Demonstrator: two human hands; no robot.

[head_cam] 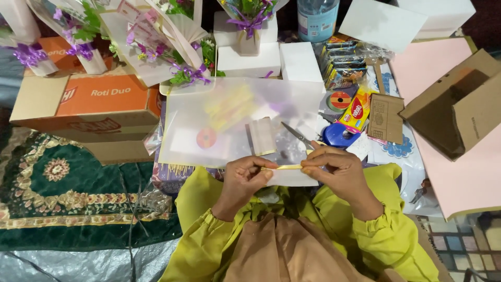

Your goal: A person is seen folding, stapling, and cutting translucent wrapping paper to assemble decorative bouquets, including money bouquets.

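Both hands work at the near edge of a translucent wrapping sheet (237, 122), which lies spread over the clutter in front of the lap. Between them runs a thin pale yellow strip (284, 167), level, at 6 o'clock of the sheet.

Left hand (244, 177): fingers (263, 168) pinched nearly closed on the strip's left end. Right hand (334, 169): fingers (308, 166) closed on its right end, thumb underneath.

Judgement: the strip needs even tension from both pinches, held parallel to the sheet edge, so it sits without a wrinkle.

Scissors (298, 136) lie at 1 o'clock of the hands; a blue tape dispenser (339, 134) just beside them. An orange carton (99, 102) sits at 10 o'clock.
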